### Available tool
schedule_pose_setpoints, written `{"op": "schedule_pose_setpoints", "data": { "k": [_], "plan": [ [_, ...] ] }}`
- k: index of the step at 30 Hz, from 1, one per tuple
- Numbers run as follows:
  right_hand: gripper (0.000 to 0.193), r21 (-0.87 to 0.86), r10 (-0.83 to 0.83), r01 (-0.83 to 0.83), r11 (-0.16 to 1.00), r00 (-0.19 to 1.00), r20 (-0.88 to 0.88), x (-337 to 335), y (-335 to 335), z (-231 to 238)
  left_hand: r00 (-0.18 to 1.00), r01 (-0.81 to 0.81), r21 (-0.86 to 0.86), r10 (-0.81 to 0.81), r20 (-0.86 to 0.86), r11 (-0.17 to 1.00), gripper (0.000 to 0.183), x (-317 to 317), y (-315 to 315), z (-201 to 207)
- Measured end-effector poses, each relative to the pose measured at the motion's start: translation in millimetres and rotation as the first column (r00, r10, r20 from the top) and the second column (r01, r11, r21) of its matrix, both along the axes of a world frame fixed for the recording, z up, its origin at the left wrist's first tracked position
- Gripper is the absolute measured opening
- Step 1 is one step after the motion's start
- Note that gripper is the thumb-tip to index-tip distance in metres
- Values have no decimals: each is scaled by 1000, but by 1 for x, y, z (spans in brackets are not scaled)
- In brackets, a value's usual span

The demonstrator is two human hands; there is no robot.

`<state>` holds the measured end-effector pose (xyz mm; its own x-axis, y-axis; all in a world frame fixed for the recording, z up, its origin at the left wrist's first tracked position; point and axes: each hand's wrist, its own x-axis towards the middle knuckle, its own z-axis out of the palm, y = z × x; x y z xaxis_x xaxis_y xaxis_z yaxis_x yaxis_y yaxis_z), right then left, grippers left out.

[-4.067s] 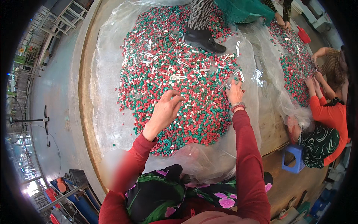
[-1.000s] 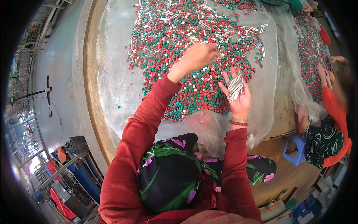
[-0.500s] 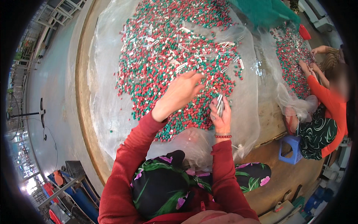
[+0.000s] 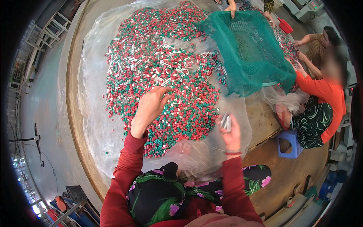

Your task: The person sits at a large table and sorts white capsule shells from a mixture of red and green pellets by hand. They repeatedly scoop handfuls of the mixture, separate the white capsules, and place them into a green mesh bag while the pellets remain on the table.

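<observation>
Over the heap of small red, green and white pieces, my left hand hovers with its thumb and fingers apart and nothing visible between them. Slim, pale, elongated loops lie scattered through the heap. At the heap's right edge my right hand is closed around a small bundle of silvery strips, slightly blurred. These look like the loops in the heap. Clear plastic sheeting lies under the pieces and bunches up near my knees.
A basket draped in green mesh stands at the far right of the heap, another person's hand at its rim. A person in an orange top works at a second heap. A blue stool and a red scoop show at right.
The mesh-draped basket has come further into view, beside the heap. My right hand has shifted away from the heap, still gripping the strips. My left hand remains over the pieces; the whole view has shifted.
</observation>
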<state>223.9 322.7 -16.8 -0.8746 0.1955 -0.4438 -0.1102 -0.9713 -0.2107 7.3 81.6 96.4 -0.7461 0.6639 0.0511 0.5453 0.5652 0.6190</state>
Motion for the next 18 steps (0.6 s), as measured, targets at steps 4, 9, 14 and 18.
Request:
{"op": "schedule_pose_setpoints", "data": {
  "k": [4,9,14,18],
  "plan": [
    [39,-42,-83,73,996,944,-318,-69,87,100,999,14,-7,-14,-43,1000,20,-4,-7,5],
    [73,507,-351,277,816,935,53,-147,170,176,996,22,44,-19,-82,999,19,-6,-12,-5],
    [79,213,-563,-539,-815,823,-72,-150,133,80,997,-27,-12,26,-67,1000,19,-4,-13,-14],
    [85,55,-557,-568,-821,819,138,-165,126,52,999,-15,-17,14,-49,1000,20,-8,-16,-11]
  ]
}}
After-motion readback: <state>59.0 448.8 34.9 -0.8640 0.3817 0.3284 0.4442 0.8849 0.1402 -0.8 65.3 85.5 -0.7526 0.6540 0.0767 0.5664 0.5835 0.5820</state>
